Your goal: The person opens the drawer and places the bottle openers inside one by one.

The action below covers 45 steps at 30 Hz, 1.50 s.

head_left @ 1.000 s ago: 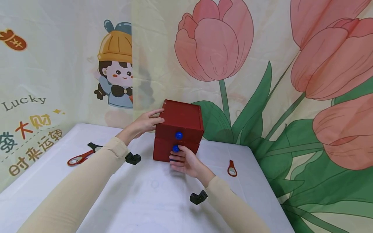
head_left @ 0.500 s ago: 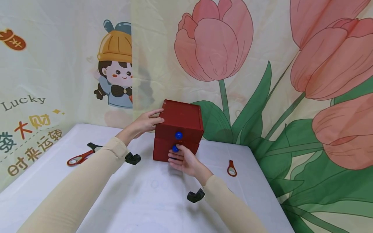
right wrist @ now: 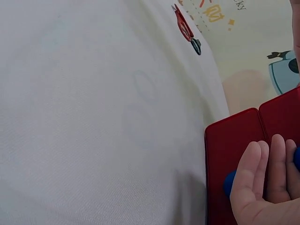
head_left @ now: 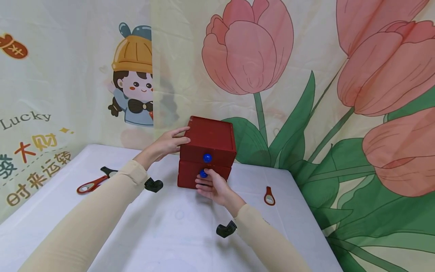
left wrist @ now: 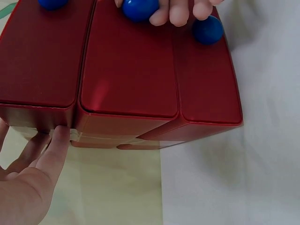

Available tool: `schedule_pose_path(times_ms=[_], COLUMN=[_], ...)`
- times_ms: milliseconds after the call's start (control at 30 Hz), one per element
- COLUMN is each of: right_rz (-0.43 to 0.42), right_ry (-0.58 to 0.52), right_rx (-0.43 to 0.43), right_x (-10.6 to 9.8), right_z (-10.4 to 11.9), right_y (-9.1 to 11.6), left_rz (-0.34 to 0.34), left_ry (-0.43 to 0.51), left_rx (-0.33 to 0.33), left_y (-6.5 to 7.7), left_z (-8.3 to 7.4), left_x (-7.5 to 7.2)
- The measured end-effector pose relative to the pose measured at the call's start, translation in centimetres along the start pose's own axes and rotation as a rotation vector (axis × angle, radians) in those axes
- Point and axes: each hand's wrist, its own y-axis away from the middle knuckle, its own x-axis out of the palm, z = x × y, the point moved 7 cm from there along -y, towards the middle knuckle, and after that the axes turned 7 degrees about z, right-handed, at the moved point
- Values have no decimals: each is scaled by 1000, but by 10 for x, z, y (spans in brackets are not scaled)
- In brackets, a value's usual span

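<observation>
A dark red drawer box stands on the white table, its fronts fitted with blue knobs. In the left wrist view three drawer fronts show side by side. My left hand lies against the box's left side, fingers extended along its upper edge. My right hand is at the front, with thumb and forefinger pinching the middle blue knob. Its other fingers spread in front of the lowest drawer. The top knob is free, and the lowest knob sits just past the fingertips in the left wrist view.
A small red tool with a metal-centred loop lies to the right of the box. At the table's left is a red-and-black tool with a looped end, partly behind the left sleeve. A printed cloth hangs behind the table.
The right hand and wrist have shifted slightly left, thumb and forefinger staying at the middle knob. The left hand keeps its place on the box. The head view has turned very slightly.
</observation>
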Motion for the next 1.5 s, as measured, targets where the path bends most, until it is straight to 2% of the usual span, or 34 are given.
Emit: schedule_pose_path(times_ms=[467,800,1500], right_rz=[23,37,62], right_ry=[61,69,75], right_rx=[-1,5,7], right_x=[1,0,3], right_z=[-2,-7,-15], right_y=[7,11,23], left_rz=[7,9,-1], left_ry=[1,21,1], left_rx=[-1,1,-3], left_y=[-1,-1,0], left_z=[0,1,2], left_x=[0,-1,-1])
